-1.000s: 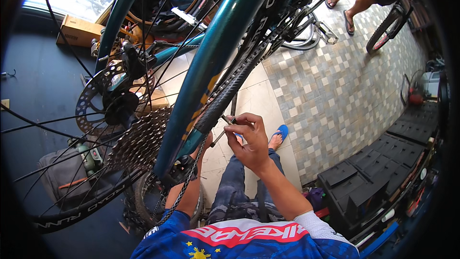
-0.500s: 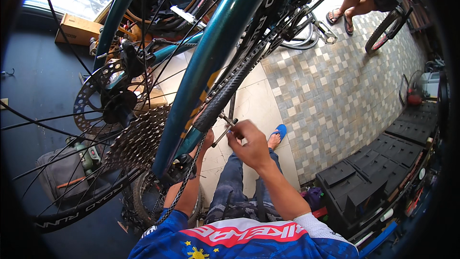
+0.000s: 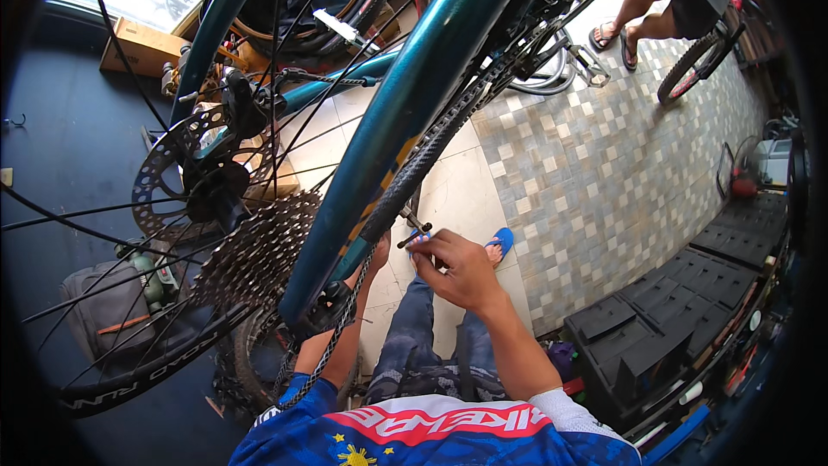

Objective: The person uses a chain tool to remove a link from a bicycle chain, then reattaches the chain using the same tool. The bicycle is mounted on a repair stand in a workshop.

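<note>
In front of me is a raised teal bicycle frame (image 3: 405, 112), with the rear cassette (image 3: 259, 246) to its left. A chain (image 3: 341, 328) hangs down past the rear derailleur (image 3: 323, 302). A small metal screw tool with a crossbar handle (image 3: 415, 236), which looks like a chain tool, juts out at the right of the frame tube. My right hand (image 3: 461, 272) has its fingers curled, with thumb and fingertips pinching at that crossbar. My left hand (image 3: 378, 261) is behind the chain and tube, close to the tool's other end; its fingers are mostly hidden.
Wheel spokes and a disc rotor (image 3: 168, 164) fill the left side. A grey backpack (image 3: 99, 306) lies beyond the spokes. Black storage bins (image 3: 647, 328) line the right. Another person's sandalled feet (image 3: 617, 39) stand at the far right near a bicycle wheel (image 3: 690, 60).
The tool's crossbar has turned to a different angle. My right hand has shifted slightly right and down, its fingers re-placed at the bar. The frame appears slightly further right.
</note>
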`<action>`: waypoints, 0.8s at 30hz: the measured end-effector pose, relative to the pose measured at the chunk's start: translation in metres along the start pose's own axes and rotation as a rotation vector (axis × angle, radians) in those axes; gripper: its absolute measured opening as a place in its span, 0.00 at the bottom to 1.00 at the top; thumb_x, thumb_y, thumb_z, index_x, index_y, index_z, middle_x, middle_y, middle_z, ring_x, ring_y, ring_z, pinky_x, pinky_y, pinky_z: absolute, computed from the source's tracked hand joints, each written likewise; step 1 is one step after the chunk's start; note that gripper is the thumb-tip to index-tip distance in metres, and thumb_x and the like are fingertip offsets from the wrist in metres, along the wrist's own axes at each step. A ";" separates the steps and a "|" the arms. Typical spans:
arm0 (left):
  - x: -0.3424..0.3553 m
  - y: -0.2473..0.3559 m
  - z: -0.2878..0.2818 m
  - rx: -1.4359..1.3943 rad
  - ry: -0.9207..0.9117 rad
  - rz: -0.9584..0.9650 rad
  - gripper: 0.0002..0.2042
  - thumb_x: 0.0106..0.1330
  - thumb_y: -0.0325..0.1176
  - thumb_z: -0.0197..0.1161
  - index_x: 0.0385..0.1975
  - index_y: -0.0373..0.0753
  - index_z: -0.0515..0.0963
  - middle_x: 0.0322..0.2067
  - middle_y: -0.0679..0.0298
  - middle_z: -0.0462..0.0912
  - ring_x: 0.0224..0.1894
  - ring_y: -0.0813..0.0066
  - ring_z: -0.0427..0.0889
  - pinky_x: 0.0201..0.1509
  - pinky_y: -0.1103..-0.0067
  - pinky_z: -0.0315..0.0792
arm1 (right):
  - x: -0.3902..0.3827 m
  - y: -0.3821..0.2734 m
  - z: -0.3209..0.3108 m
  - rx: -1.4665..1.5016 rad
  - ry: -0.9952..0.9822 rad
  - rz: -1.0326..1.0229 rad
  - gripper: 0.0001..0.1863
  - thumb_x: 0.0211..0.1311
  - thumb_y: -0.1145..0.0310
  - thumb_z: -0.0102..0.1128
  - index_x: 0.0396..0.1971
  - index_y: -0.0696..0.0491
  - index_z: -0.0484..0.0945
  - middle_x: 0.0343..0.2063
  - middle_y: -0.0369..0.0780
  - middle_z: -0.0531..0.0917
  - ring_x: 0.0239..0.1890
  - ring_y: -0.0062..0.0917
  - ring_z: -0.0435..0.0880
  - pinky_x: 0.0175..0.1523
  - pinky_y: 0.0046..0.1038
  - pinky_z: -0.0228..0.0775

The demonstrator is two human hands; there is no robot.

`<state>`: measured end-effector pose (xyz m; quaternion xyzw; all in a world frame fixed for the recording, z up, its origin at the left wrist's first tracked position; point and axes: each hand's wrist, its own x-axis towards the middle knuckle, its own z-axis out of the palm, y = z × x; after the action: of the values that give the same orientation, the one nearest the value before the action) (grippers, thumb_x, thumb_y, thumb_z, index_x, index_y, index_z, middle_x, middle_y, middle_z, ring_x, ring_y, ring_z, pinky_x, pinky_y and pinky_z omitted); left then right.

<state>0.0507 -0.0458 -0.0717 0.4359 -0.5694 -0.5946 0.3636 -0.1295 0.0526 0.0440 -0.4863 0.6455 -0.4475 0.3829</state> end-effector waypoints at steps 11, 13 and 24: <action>-0.007 -0.013 -0.015 0.284 0.007 0.190 0.17 0.75 0.28 0.48 0.56 0.25 0.74 0.51 0.55 0.79 0.53 0.71 0.77 0.59 0.74 0.70 | 0.079 -0.004 -0.002 0.651 -0.081 0.306 0.15 0.65 0.60 0.71 0.34 0.58 0.80 0.25 0.31 0.80 0.27 0.12 0.75 0.31 0.17 0.64; -0.013 -0.024 -0.019 0.476 -0.017 0.230 0.17 0.75 0.28 0.48 0.57 0.26 0.73 0.52 0.55 0.78 0.54 0.71 0.76 0.60 0.73 0.70 | 0.080 -0.001 -0.001 0.651 -0.165 0.461 0.14 0.65 0.63 0.72 0.38 0.57 0.79 0.29 0.32 0.82 0.28 0.11 0.76 0.31 0.16 0.64; -0.013 -0.023 -0.005 0.067 -0.120 -0.033 0.22 0.76 0.33 0.45 0.65 0.28 0.66 0.61 0.53 0.74 0.65 0.64 0.72 0.73 0.66 0.60 | 0.076 0.003 0.001 0.823 -0.171 0.406 0.14 0.65 0.62 0.71 0.36 0.56 0.77 0.25 0.31 0.81 0.25 0.10 0.73 0.28 0.16 0.63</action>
<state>0.0614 -0.0336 -0.0935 0.4209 -0.6026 -0.6060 0.3042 -0.1468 -0.0211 0.0359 -0.1927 0.4626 -0.5407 0.6756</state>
